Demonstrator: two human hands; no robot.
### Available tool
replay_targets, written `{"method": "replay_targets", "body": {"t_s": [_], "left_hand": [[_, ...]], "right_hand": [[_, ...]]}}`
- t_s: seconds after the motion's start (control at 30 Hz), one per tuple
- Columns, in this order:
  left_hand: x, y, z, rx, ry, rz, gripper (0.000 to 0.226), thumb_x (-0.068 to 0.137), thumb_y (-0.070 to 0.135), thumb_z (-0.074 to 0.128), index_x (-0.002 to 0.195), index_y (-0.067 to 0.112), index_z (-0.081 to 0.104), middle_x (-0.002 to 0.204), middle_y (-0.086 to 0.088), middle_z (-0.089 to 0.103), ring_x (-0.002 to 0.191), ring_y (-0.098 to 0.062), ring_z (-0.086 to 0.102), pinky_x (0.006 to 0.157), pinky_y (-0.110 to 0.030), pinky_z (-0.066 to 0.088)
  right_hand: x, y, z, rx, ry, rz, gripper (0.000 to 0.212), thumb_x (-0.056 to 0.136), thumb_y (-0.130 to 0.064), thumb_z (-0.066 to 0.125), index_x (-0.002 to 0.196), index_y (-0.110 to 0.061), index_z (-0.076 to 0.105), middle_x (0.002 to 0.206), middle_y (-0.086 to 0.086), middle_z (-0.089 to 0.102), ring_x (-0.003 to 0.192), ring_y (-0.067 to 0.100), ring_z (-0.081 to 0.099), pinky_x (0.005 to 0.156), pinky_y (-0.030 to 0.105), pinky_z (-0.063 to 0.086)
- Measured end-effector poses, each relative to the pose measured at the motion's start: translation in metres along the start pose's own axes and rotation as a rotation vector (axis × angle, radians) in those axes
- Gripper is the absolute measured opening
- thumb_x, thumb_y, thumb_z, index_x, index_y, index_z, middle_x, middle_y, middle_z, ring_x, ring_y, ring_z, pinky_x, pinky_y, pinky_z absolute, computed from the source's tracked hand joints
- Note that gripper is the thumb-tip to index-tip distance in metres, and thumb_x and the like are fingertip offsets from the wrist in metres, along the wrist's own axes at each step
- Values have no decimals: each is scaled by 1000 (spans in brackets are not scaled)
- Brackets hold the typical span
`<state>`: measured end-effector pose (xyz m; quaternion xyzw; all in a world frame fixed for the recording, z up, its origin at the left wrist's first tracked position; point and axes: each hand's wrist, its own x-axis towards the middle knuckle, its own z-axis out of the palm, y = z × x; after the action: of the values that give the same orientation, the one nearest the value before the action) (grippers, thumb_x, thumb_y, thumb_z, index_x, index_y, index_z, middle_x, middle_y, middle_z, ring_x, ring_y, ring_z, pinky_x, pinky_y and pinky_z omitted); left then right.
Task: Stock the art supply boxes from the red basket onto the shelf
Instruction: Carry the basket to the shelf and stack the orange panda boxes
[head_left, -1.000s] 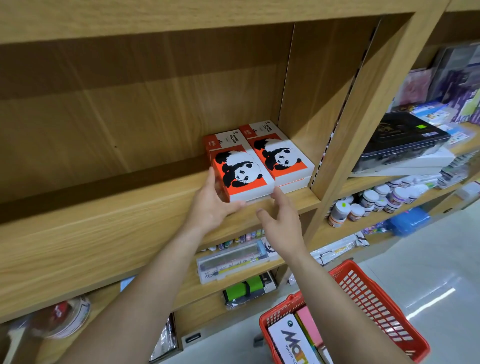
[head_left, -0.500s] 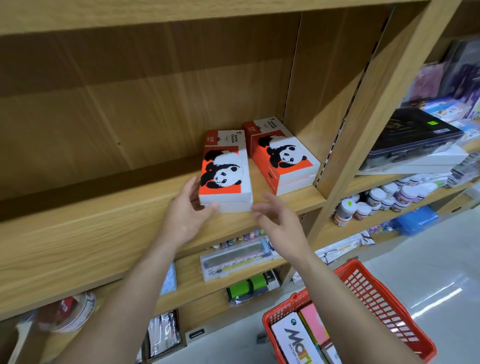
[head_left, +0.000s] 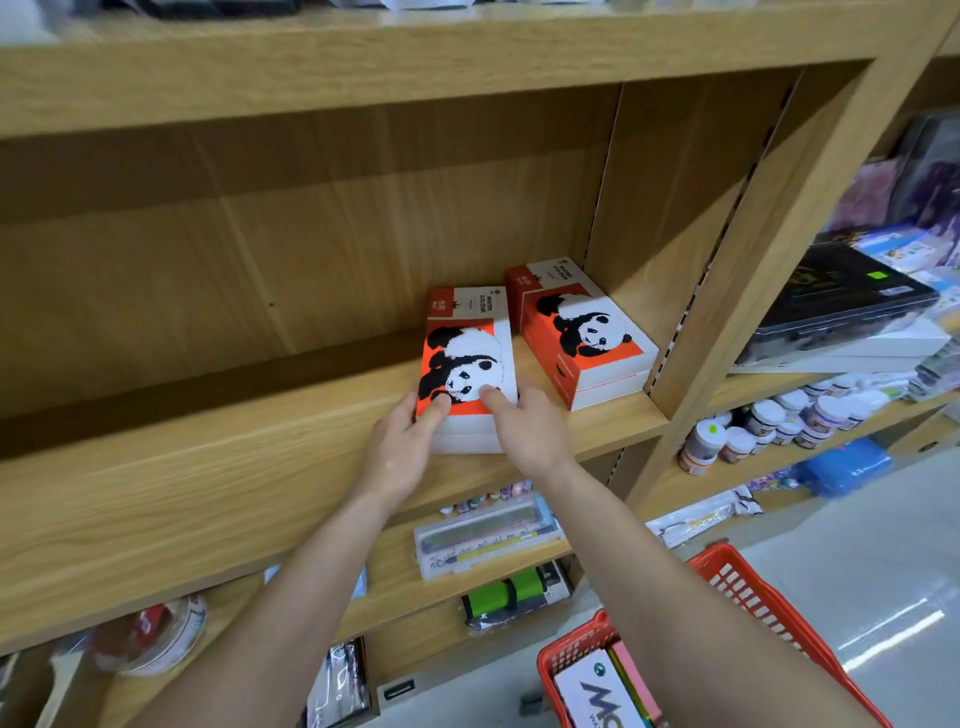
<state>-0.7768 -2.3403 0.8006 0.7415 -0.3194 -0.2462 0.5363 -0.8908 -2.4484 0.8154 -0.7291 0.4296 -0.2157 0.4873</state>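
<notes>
Two stacks of orange-and-white panda watercolour boxes lie on the wooden shelf (head_left: 218, 483). The left stack (head_left: 467, 358) sits near the shelf's front edge, two boxes high. My left hand (head_left: 402, 447) grips its near left corner, thumb on the top box. My right hand (head_left: 524, 428) holds its near right corner, a finger pressed on the lid. The right stack (head_left: 582, 332) rests against the shelf's side wall, untouched. The red basket (head_left: 753, 613) hangs at the lower right, with a white box (head_left: 597, 696) and other boxes inside.
Below are shelves with a clear plastic case (head_left: 483, 540), a green-and-black item (head_left: 514, 597) and tape rolls (head_left: 156, 634). The right bay holds a black case (head_left: 836, 306), paint jars (head_left: 779, 421) and a blue pack (head_left: 841, 467). The shelf's left part is bare wood.
The left panda stack has turned from angled to lengthwise and slid away from the right stack. Both hands moved onto its near corners. The view has shifted downward.
</notes>
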Motion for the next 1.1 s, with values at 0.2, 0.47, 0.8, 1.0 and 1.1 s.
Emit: {"method": "replay_targets", "body": {"t_s": [0.2,0.47,0.8,1.0,1.1], "left_hand": [[-14,36,1,-119,41,183,42,86,56,57,128,48,60,115,28,70,111,2,63,90,-24,47],[16,90,65,-106,-87,277,36,95,46,55,129,35,62,110,31,70,102,12,62,79,-7,43],[38,74,95,107,-122,296,63,81,28,80,137,27,53,113,14,73,98,0,68,90,-30,55],[37,79,124,353,0,376,84,73,55,77,143,21,45,123,-4,65,115,-21,57,95,-33,50],[38,74,119,282,-69,339,91,73,68,69,148,25,40,121,4,62,110,-12,61,96,-36,54]], "right_hand": [[-28,-13,-25,172,63,-194,27,94,-48,53,116,-38,66,100,-34,70,93,-13,63,68,3,44],[5,-28,-106,137,233,-127,25,91,-47,55,101,-29,70,90,-14,74,86,9,67,72,27,47],[-8,14,-124,60,355,-226,27,100,-34,44,120,-30,62,116,-7,68,109,4,61,90,37,51],[-29,39,-123,-197,470,-262,53,98,-18,51,149,-7,41,152,6,41,135,20,46,108,40,44],[-27,37,-124,-265,452,-262,54,101,-24,49,151,-5,40,158,10,37,142,23,41,113,44,40]]}}
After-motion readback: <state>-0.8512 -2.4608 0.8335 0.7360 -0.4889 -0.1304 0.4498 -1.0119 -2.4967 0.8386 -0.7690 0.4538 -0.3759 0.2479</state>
